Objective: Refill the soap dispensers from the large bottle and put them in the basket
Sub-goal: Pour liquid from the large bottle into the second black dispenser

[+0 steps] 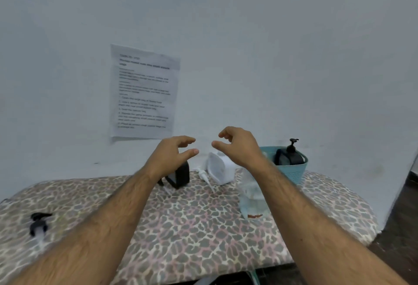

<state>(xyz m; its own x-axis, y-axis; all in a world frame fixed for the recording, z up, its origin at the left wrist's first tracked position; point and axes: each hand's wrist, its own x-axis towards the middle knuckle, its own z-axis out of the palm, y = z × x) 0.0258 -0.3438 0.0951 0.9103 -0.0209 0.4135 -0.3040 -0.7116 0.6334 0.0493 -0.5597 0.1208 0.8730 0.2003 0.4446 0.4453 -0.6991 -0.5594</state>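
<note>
Both hands are raised over the leopard-print tabletop [181, 228], left hand [173, 152] and right hand [237, 145] loosely curled, holding nothing. A teal basket [291, 171] at the far right edge holds a black dispenser [291, 154]. A white bottle [220, 168] lies far centre.

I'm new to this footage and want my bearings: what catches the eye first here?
Two bare forearms reach in, the left hand and right hand raised with curled fingers that hold nothing. Beneath them is a leopard-print table cover. At the back right, a teal basket holds a dark pump dispenser, and a printed sheet hangs on the wall.
</note>
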